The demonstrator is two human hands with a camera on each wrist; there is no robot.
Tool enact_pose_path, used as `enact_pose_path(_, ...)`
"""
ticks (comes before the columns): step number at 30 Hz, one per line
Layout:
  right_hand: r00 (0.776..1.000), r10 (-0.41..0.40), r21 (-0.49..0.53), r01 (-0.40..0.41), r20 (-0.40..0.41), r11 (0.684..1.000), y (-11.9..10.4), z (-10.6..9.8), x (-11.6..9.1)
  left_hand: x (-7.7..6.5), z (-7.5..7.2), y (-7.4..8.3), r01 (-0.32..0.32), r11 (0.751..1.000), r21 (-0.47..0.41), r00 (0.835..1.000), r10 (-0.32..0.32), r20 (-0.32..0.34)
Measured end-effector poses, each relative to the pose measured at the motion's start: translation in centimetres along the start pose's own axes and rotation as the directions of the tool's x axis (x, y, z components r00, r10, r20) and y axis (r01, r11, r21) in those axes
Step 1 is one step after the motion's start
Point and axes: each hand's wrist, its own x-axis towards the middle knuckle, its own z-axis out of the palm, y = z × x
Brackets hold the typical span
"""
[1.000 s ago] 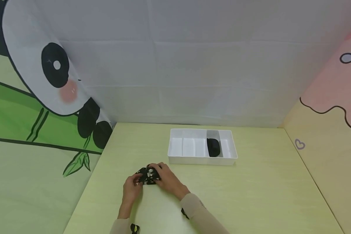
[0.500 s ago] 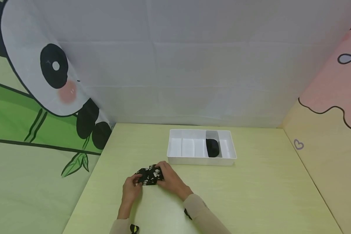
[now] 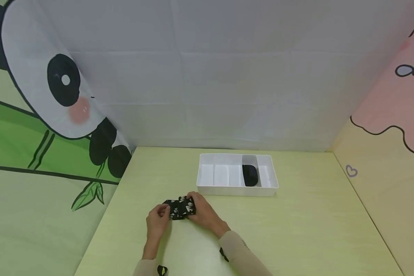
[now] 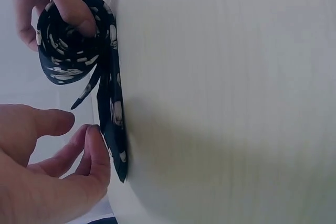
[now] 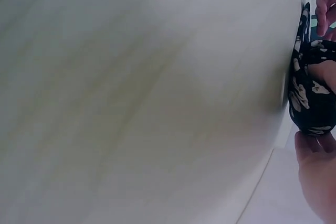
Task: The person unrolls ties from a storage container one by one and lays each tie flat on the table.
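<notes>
A black cloth with a white print point(image 3: 181, 207) lies on the table, partly rolled up. In the left wrist view the rolled cloth point(image 4: 65, 59) shows a coil with a flat tail and a loose flap. My right hand point(image 3: 205, 212) grips the roll; its thumb presses into the coil while some fingers are hidden behind it. My left hand point(image 3: 157, 221) is at the tail end. There its fingertips point(image 4: 93, 135) are at the tail's edge, and the thumb stands apart from them. The right wrist view catches the cloth point(image 5: 310, 100) at its right edge.
A white divided tray point(image 3: 222, 190) stands behind the hands, toward the right. One of its compartments holds a black rounded object point(image 3: 250, 175). The pale yellow table point(image 3: 307, 222) meets a white sheet point(image 3: 227, 96) at the back and printed panels at both sides.
My right hand has shifted slightly right with the roll, and more of the printed cloth shows between the hands. My left fingers have drawn together and cover less of it.
</notes>
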Motion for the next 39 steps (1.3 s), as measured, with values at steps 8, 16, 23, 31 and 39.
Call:
enact_pose_path(8, 1.000, 0.005, 0.046, -0.004, -0.014, 0.999, 0.7, -0.3, -0.7, 0.3, 1.1, -0.4, 0.053, 0.998, -0.032, 0.998, -0.051, 0.041)
enact_pose_path(16, 0.999, 0.040, 0.056, -0.039, -0.017, 0.998, 1.2, -0.4, -0.9, 0.6, 1.5, -0.3, 0.104, 0.995, 0.012, 0.993, -0.104, 0.046)
enact_pose_path(23, 0.996, 0.087, 0.073, -0.085, -0.014, 0.994, 1.3, -0.5, -1.1, 0.4, 1.8, 0.0, 0.139, 0.988, -0.062, 0.989, -0.135, 0.062)
enact_pose_path(31, 0.994, 0.107, 0.089, -0.105, -0.011, 0.990, 1.5, -0.8, -1.5, 0.1, 2.3, -0.1, 0.107, 0.990, -0.092, 0.994, -0.107, 0.010)
enact_pose_path(39, 0.996, 0.083, 0.049, -0.083, -0.006, 0.995, 1.6, -1.3, -2.0, 0.2, 2.4, -0.1, 0.121, 0.990, -0.066, 0.993, -0.120, 0.014)
